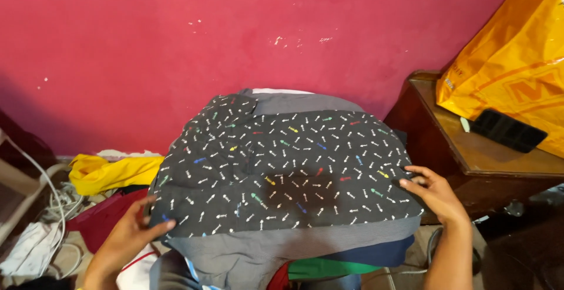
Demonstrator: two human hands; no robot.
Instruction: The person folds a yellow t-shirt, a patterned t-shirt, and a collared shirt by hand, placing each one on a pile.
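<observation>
A dark shirt [282, 167] printed with small white and coloured fishbone shapes lies folded on top of a pile of clothes. My left hand [126, 237] grips its lower left edge, thumb on top of the cloth. My right hand [435, 193] rests on the right edge, fingers spread and pinching the fabric. Under the shirt lie a grey garment [258, 249], a navy one [376, 252] and a green one [329, 268].
A dark red wall [235, 37] stands close behind the pile. To the right is a wooden table [470, 155] with an orange plastic bag [517, 61] and a black phone [508, 130]. Left on the floor lie a yellow cloth [111, 172], white cables [56, 208] and a red item [106, 219].
</observation>
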